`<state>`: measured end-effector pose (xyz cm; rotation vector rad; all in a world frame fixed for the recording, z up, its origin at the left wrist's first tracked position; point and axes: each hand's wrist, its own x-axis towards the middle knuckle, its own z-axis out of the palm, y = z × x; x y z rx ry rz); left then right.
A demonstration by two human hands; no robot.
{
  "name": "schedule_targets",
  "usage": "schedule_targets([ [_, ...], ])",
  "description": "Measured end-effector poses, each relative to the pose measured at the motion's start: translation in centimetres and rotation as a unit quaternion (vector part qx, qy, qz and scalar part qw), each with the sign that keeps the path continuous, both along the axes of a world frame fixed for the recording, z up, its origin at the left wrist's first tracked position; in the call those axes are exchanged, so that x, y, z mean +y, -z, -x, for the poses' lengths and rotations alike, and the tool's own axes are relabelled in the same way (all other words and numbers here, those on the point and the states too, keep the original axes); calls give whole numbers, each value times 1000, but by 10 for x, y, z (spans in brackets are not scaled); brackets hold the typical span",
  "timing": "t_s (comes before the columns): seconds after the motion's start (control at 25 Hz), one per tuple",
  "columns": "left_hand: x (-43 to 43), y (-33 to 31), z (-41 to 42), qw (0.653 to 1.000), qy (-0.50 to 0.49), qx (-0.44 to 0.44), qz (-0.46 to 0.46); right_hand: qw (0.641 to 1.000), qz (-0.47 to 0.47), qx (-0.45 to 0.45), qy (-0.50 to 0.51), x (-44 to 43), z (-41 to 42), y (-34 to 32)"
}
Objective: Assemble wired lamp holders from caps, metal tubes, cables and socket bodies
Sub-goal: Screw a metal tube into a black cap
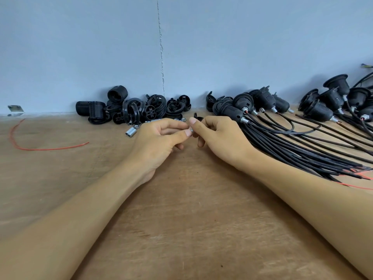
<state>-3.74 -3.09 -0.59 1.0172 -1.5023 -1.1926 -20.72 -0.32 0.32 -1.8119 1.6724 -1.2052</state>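
Note:
My left hand and my right hand meet at the middle of the wooden table. Between their fingertips sits a small metal tube; my left thumb and forefinger pinch it. My right hand grips a black cap, of which only the top edge shows above the fingers. Loose metal tubes lie just left of my left hand. Behind them is a heap of black caps and socket bodies against the wall.
Several assembled holders with black cables fan out on the right, close to my right forearm. A loose red wire curves at the left. A small metal plate lies at the far left by the blue wall.

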Motion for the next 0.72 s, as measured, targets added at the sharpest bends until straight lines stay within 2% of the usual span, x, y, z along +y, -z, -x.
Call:
schedule_targets([
  [0.32,-3,1,-1,1000,-12,23,-3,990,-17,-121,-70,0,-3,-2],
  [0.52,-4,1,-3,999,-16,29,-2,998,-14,-52,-36,0,-1,-1],
  [0.64,-4,1,-3,999,-18,30,-4,993,-14,-100,-55,0,0,-3],
  [0.72,-4,1,-4,999,-23,34,-4,994,-3,-92,-64,-1,1,-2],
])
